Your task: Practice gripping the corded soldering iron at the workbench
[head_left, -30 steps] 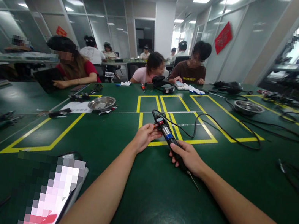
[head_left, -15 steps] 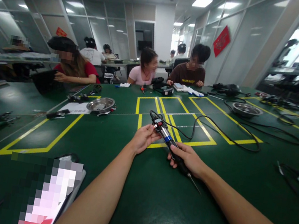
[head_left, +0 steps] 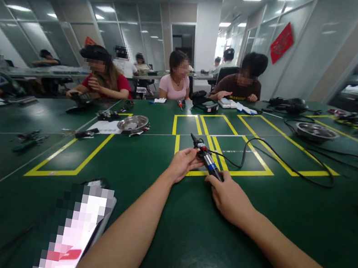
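Note:
A corded electric screwdriver, silver with a blue band and a black end, is held above the green table. My right hand wraps round its lower, black part, and its thin bit is out of sight behind that hand. My left hand grips the upper end, thumb on top and fingers underneath, beside the spot where the black cable comes out. The cable loops away to the right over the table.
Yellow tape outlines mark the green tabletop. Metal bowls stand left and right. A blurred-out phone-like device lies by my left forearm. Pliers-like tools lie at left. Several people sit across the table.
My view has turned left, so the scene sits further right. My right hand has shifted along the screwdriver and its thin bit no longer shows. The left hand stays at the cable end.

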The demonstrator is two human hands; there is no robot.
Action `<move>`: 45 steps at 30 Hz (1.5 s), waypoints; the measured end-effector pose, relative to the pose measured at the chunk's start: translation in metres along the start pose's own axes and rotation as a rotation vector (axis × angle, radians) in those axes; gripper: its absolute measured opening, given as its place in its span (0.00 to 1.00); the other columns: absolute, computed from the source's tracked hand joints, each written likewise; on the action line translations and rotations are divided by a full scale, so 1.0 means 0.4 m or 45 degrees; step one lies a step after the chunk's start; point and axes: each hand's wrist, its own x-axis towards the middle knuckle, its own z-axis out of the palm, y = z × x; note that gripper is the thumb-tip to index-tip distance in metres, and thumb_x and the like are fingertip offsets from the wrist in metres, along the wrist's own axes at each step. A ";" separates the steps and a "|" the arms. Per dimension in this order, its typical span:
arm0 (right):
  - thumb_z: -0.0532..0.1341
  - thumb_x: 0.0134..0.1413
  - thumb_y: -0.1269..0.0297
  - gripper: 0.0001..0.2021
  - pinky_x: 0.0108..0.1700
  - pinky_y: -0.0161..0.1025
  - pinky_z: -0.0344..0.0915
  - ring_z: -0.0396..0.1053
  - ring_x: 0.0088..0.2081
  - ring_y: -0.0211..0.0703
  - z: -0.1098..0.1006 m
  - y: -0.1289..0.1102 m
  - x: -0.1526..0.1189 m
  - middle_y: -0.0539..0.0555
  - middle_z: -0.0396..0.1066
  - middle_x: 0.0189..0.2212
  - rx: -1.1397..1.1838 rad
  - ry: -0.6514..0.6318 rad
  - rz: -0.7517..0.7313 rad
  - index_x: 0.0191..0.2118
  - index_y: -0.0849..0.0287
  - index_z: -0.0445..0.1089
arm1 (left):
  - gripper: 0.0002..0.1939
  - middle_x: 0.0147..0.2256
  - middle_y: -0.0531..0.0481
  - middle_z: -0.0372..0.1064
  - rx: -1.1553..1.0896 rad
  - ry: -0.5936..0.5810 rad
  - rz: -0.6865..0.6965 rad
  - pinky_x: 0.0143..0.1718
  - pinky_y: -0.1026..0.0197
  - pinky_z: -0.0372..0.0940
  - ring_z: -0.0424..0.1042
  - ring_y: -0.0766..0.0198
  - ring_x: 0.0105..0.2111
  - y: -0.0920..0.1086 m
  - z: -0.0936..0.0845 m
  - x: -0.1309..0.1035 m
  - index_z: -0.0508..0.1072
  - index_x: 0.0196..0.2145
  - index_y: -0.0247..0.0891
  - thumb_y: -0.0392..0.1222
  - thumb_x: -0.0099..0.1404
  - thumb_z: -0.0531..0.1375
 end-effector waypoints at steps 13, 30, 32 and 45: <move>0.62 0.50 0.65 0.15 0.24 0.31 0.60 0.65 0.24 0.34 -0.100 0.198 0.055 0.47 0.67 0.31 1.789 0.674 0.389 0.45 0.54 0.65 | 0.17 0.41 0.38 0.77 0.216 0.186 0.117 0.40 0.60 0.75 0.80 0.59 0.37 0.020 0.010 0.014 0.70 0.50 0.29 0.34 0.64 0.64; 0.58 0.45 0.69 0.15 0.20 0.24 0.60 0.63 0.21 0.31 -0.124 0.387 0.050 0.44 0.62 0.23 2.120 1.159 0.806 0.41 0.53 0.56 | 0.17 0.33 0.48 0.74 0.358 0.170 0.133 0.35 0.64 0.73 0.78 0.65 0.32 0.015 0.007 0.019 0.73 0.47 0.32 0.33 0.59 0.67; 0.57 0.45 0.71 0.15 0.20 0.25 0.60 0.63 0.20 0.32 -0.119 0.386 0.050 0.44 0.62 0.23 2.102 1.174 0.823 0.41 0.53 0.57 | 0.16 0.33 0.48 0.74 0.351 0.179 0.127 0.35 0.65 0.73 0.78 0.65 0.32 0.017 0.006 0.017 0.73 0.47 0.31 0.33 0.60 0.66; 0.56 0.47 0.69 0.14 0.19 0.26 0.61 0.63 0.19 0.32 -0.109 0.382 0.052 0.43 0.61 0.22 1.834 1.186 0.859 0.41 0.53 0.56 | 0.15 0.35 0.46 0.74 0.280 0.185 0.126 0.35 0.64 0.73 0.78 0.65 0.32 0.017 -0.003 0.015 0.72 0.46 0.32 0.35 0.62 0.66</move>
